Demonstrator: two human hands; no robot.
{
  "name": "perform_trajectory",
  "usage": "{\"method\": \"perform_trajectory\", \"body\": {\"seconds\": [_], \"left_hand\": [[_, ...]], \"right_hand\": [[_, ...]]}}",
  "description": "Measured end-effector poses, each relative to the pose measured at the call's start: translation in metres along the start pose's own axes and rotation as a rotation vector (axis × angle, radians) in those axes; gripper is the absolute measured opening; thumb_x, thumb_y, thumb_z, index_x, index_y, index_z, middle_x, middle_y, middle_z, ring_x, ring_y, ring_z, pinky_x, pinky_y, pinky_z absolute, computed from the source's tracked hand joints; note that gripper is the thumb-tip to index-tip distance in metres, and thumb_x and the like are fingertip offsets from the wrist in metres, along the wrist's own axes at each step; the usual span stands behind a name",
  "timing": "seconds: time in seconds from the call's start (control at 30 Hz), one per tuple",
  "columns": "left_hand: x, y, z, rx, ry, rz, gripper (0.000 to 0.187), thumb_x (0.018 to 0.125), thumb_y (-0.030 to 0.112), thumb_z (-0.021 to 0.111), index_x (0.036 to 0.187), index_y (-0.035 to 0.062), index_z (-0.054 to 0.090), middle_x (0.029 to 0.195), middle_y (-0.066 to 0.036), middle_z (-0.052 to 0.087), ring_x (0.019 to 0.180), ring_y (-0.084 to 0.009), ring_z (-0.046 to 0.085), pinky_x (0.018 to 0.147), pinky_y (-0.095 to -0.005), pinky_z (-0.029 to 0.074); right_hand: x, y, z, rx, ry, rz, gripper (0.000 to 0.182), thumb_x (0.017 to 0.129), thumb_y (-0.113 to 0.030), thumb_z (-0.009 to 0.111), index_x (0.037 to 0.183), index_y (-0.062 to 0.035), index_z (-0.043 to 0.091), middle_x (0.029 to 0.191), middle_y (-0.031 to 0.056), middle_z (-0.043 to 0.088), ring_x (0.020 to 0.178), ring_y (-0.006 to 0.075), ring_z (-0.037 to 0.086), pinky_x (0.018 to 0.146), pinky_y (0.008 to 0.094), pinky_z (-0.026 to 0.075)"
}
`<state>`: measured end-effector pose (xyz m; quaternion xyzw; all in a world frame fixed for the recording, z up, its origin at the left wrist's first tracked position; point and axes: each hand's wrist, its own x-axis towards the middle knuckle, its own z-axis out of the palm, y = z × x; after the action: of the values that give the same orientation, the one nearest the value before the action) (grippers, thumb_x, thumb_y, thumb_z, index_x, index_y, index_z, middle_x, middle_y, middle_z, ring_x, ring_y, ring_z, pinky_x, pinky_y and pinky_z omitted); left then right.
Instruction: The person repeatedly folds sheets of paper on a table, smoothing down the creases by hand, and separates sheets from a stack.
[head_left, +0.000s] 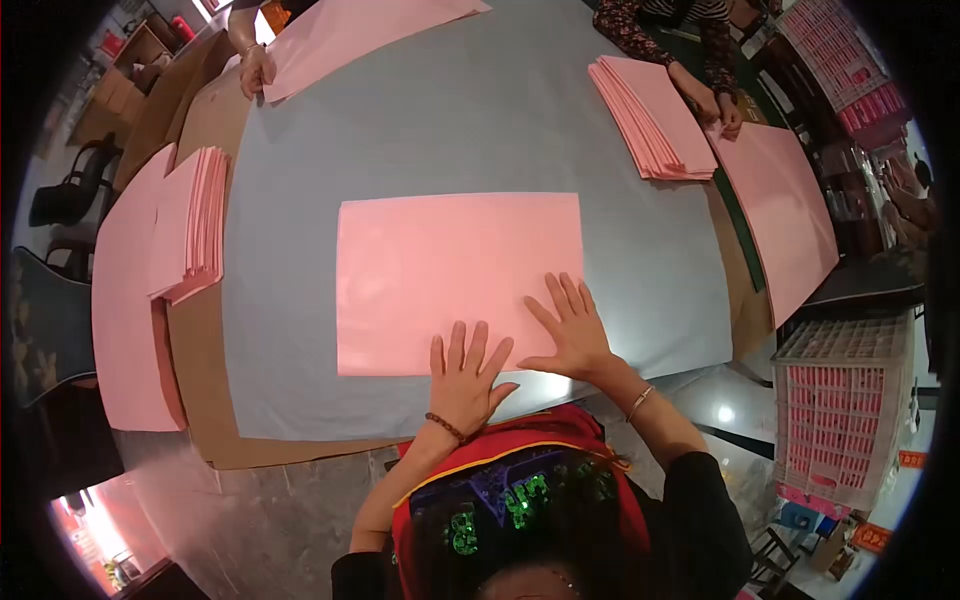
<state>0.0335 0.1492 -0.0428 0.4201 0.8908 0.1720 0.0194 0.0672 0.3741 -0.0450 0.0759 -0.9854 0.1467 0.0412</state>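
Note:
A pink rectangular sheet (450,270) lies flat on the grey-covered table (480,140) in front of me. My left hand (465,385) rests on its lower edge with the fingers spread and holds nothing. To the right, my right hand (570,330) lies flat on the sheet's lower right part, fingers apart and also holding nothing. Whether the sheet is one layer or folded is hard to tell.
Stacks of folded pink sheets lie at the left (195,220) and upper right (655,120). One co-worker's hand (257,72) touches a pink sheet at the upper left; another co-worker's hands (718,110) are at the upper right. Plastic crates (840,415) stand at the right.

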Motion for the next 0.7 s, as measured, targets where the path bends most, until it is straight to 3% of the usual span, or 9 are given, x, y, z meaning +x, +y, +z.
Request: {"method": "perform_trajectory", "body": {"seconds": [0.1, 0.13, 0.23, 0.3, 0.37, 0.47, 0.57, 0.63, 0.7], "left_hand": [[0.001, -0.002, 0.0, 0.011, -0.011, 0.003, 0.065, 0.081, 0.049, 0.059, 0.137, 0.0218, 0.041, 0.145, -0.016, 0.031, 0.135, -0.0403, 0.022, 0.105, -0.0605, 0.016], [0.001, -0.001, 0.002, 0.02, 0.011, 0.017, 0.065, 0.081, 0.049, 0.059, 0.137, 0.0218, 0.041, 0.145, -0.016, 0.031, 0.135, -0.0403, 0.022, 0.105, -0.0605, 0.016], [-0.001, -0.002, 0.002, 0.046, -0.04, 0.018, 0.068, 0.081, 0.049, 0.058, 0.14, 0.0214, 0.037, 0.145, -0.018, 0.028, 0.135, -0.0429, 0.019, 0.104, -0.0628, 0.014], [-0.009, -0.001, 0.01, 0.154, -0.056, 0.028, 0.07, 0.079, 0.052, 0.057, 0.139, 0.0221, 0.038, 0.143, -0.019, 0.032, 0.131, -0.0445, 0.025, 0.101, -0.0652, 0.021], [-0.011, -0.009, 0.026, 0.161, -0.019, 0.049, 0.067, 0.082, 0.053, 0.055, 0.139, 0.0234, 0.039, 0.142, -0.019, 0.033, 0.134, -0.0443, 0.021, 0.103, -0.0657, 0.014], [-0.009, -0.018, 0.053, 0.305, 0.285, 0.145, 0.065, 0.088, 0.053, 0.044, 0.144, 0.0223, 0.03, 0.149, -0.017, 0.023, 0.136, -0.044, 0.017, 0.106, -0.0652, 0.011], [-0.009, -0.019, 0.041, 0.306, 0.114, 0.117, 0.067, 0.082, 0.057, 0.052, 0.139, 0.0233, 0.039, 0.142, -0.019, 0.033, 0.133, -0.0447, 0.021, 0.102, -0.0662, 0.013], [-0.011, -0.013, 0.03, 0.258, 0.033, 0.085, 0.067, 0.083, 0.059, 0.049, 0.139, 0.023, 0.039, 0.143, -0.019, 0.031, 0.133, -0.0448, 0.021, 0.102, -0.0661, 0.014], [-0.01, -0.012, 0.028, 0.252, -0.017, 0.076, 0.067, 0.084, 0.059, 0.049, 0.139, 0.0225, 0.039, 0.144, -0.019, 0.03, 0.133, -0.0449, 0.02, 0.102, -0.0661, 0.013]], "right_hand": [[0.003, 0.0, -0.009, 0.037, -0.083, 0.042, 0.083, 0.071, -0.063, 0.062, 0.136, -0.015, 0.043, 0.146, 0.0218, 0.025, 0.135, 0.0408, 0.021, 0.11, 0.0531, 0.014], [0.009, 0.003, -0.016, 0.085, -0.121, 0.073, 0.075, 0.077, -0.058, 0.059, 0.136, -0.0139, 0.044, 0.146, 0.0194, 0.027, 0.136, 0.0374, 0.022, 0.11, 0.0538, 0.014], [0.042, 0.042, -0.02, -0.021, -0.049, 0.034, 0.068, 0.083, -0.053, 0.053, 0.136, -0.0117, 0.043, 0.146, 0.0182, 0.028, 0.137, 0.0338, 0.022, 0.11, 0.0547, 0.014], [0.064, 0.08, 0.001, -0.108, -0.009, -0.014, 0.065, 0.089, -0.052, 0.046, 0.138, -0.0099, 0.039, 0.147, 0.0158, 0.029, 0.137, 0.0308, 0.024, 0.109, 0.0555, 0.013], [0.077, 0.096, -0.004, -0.165, 0.025, 0.01, 0.067, 0.091, -0.054, 0.041, 0.139, -0.0091, 0.036, 0.147, 0.0141, 0.03, 0.137, 0.0292, 0.026, 0.109, 0.0561, 0.013], [0.087, 0.11, -0.01, -0.157, 0.048, 0.05, 0.068, 0.092, -0.055, 0.038, 0.139, -0.0066, 0.036, 0.147, 0.0137, 0.028, 0.137, 0.0282, 0.025, 0.109, 0.0567, 0.013], [0.082, 0.096, -0.017, -0.09, 0.001, 0.074, 0.069, 0.092, -0.055, 0.038, 0.138, -0.0028, 0.035, 0.148, 0.0139, 0.027, 0.136, 0.0289, 0.026, 0.109, 0.0567, 0.014], [0.081, 0.084, -0.019, -0.209, 0.102, 0.177, 0.067, 0.092, -0.053, 0.04, 0.139, -0.0062, 0.035, 0.148, 0.0139, 0.027, 0.137, 0.0297, 0.024, 0.109, 0.0563, 0.014], [0.074, 0.058, -0.025, -0.183, 0.064, 0.072, 0.066, 0.092, -0.052, 0.04, 0.141, -0.0091, 0.032, 0.149, 0.0137, 0.024, 0.138, 0.0295, 0.021, 0.11, 0.0553, 0.011]]}}
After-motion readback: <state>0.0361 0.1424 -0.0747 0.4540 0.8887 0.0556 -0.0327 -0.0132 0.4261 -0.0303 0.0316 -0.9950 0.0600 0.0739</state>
